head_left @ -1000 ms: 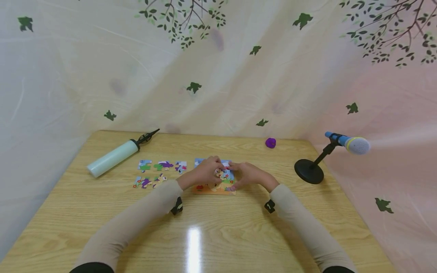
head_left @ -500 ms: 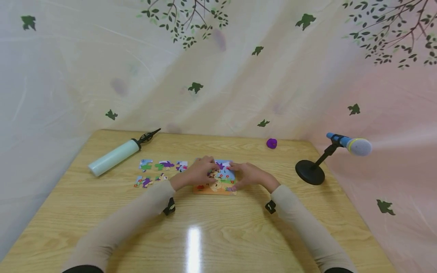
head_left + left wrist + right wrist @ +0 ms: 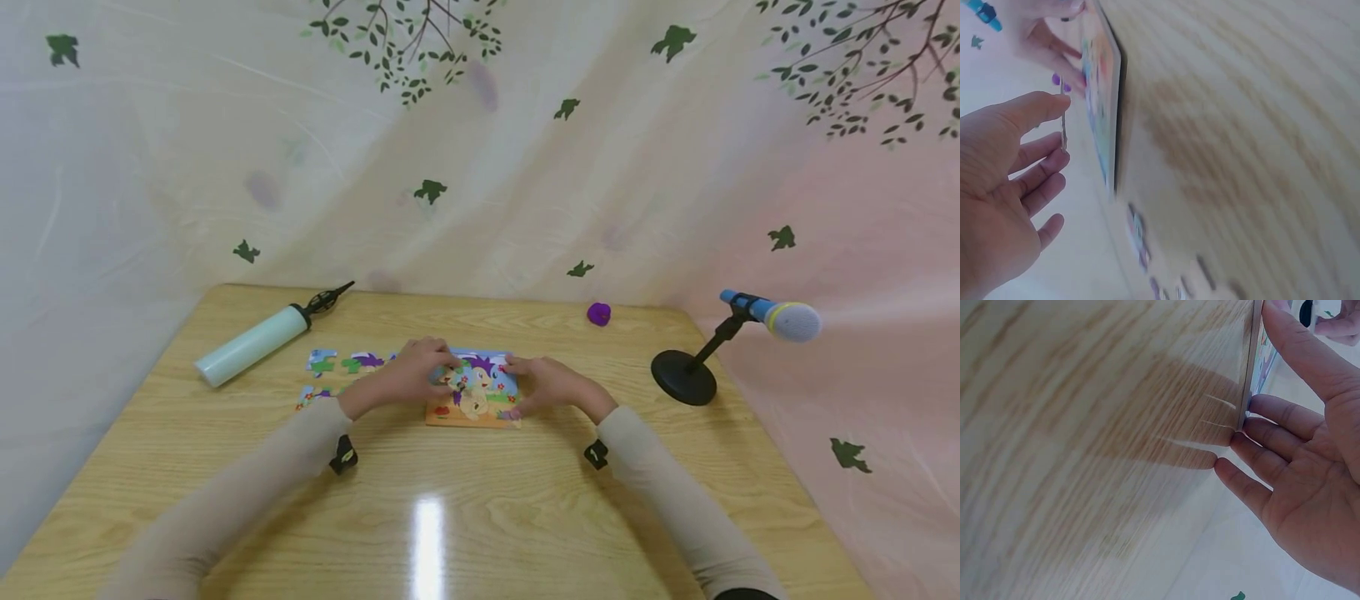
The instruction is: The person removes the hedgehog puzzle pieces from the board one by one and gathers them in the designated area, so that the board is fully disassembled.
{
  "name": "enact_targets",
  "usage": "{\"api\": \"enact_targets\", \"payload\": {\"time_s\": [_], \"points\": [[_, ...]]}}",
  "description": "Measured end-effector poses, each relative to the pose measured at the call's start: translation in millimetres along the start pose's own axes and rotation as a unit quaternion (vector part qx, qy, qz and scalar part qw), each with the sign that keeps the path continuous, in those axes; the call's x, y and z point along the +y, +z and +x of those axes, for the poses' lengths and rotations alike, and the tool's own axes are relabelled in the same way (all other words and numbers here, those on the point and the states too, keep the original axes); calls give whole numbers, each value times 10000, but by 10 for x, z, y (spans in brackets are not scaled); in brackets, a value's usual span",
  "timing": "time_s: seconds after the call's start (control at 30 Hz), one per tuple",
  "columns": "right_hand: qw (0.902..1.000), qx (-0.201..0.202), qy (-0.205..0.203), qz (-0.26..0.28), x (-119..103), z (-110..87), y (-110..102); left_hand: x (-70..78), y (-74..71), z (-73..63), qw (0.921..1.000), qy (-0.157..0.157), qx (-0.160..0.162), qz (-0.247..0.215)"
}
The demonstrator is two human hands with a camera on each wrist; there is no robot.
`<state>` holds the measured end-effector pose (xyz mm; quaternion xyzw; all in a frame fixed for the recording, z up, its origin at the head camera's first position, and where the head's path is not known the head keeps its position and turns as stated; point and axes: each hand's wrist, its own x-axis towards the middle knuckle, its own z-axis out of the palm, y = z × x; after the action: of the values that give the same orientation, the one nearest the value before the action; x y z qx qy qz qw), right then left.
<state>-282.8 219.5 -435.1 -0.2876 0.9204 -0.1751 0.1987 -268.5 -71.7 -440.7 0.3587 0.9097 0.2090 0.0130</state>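
Observation:
My left hand pinches a puzzle piece between thumb and fingertips; the left wrist view shows the piece edge-on as a thin sliver. It is just above the left part of a puzzle board, printed with a purple-haired cartoon figure, blue sky and flowers. Along the board's right edge my right hand rests with extended fingers and thumb spread apart, and the fingertips touch the rim. Loose puzzle pieces lie left of the board, some hidden by my left forearm.
A pale green hand pump with a black nozzle lies at the back left. A purple lump is near the table's back edge. On the right stands a microphone on a black round-based stand. A leaf-patterned curtain hangs behind.
My left hand has moved left across the board with the puzzle piece pinched, uncovering more of the picture. It now covers some loose pieces. My right hand stays at the board's right edge.

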Motion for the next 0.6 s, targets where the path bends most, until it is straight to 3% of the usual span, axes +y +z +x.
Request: {"api": "enact_targets", "payload": {"time_s": [0.27, 0.6], "points": [[10000, 14, -35, -13, 19, -5, 2, -165, -190, -199, 9993, 206, 305, -84], [10000, 45, -29, -79, 12, -19, 5, -341, -309, -494, 9996, 81, 254, 101]]}}
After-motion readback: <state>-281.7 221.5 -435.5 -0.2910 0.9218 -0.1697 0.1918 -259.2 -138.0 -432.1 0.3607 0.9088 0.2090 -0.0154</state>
